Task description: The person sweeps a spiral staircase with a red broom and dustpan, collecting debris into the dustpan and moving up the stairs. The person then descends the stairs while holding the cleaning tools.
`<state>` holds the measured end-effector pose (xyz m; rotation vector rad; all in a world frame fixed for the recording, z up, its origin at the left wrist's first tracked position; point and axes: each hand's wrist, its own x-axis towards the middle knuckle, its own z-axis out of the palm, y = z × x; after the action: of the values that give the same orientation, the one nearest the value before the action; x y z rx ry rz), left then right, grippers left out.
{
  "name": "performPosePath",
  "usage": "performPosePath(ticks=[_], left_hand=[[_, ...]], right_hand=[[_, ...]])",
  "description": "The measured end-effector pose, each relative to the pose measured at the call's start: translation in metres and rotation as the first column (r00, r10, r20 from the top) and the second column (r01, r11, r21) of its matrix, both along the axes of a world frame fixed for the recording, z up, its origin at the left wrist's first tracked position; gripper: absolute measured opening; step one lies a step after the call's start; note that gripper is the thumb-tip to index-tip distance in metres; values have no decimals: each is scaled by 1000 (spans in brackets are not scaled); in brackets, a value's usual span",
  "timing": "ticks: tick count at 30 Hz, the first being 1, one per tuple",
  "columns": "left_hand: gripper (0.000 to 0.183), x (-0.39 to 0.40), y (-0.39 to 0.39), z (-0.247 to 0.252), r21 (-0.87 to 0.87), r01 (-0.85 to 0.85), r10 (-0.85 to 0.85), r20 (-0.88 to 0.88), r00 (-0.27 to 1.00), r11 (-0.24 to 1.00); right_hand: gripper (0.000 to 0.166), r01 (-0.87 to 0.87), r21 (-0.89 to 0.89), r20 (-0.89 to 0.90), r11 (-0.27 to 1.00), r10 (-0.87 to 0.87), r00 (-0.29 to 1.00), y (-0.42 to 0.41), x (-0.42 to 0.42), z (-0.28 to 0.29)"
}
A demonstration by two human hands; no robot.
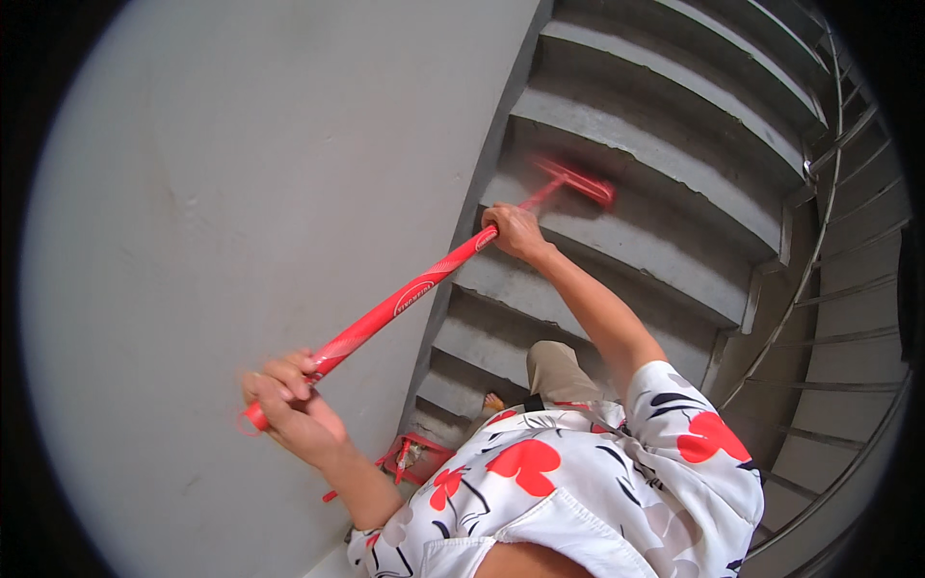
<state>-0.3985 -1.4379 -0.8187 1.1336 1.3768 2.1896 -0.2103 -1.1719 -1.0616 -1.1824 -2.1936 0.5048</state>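
A long red broom handle [401, 300] slants across the view, up to the right. Near its looped end cap, my left hand [296, 408] is closed around it. Farther along, my right hand [514, 231] grips the handle close to the broom head. The red broom head [578, 184], blurred, is over a concrete stair tread near the wall side; its bristles cannot be made out, nor whether they touch the tread.
Concrete steps [650, 231] curve between a plain grey wall [253, 180] and a metal railing [816, 253]. Lower down, beside the wall, stands a red dustpan [426, 459] with some debris. A bare foot [493, 402] shows on a lower step.
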Motion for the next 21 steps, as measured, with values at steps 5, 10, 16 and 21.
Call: performPosePath(ticks=[5,10,16,21], left_hand=[[30,-22,-51,-35,-123,-201,214,102,971,972],[29,-96,-129,6,178,-308,313,1,950,934],[37,-133,-169,46,373,-19,53,-82,995,928],[45,-133,-146,34,341,342,-340,-70,938,876]], right_hand=[[5,-67,-29,115,997,70,991,-25,-52,-46],[13,-274,-109,310,956,294,904,-120,-122,-5],[11,-312,-176,45,934,324,945,-208,-146,7],[15,-148,-346,-37,927,144,989,-258,-73,-1]])
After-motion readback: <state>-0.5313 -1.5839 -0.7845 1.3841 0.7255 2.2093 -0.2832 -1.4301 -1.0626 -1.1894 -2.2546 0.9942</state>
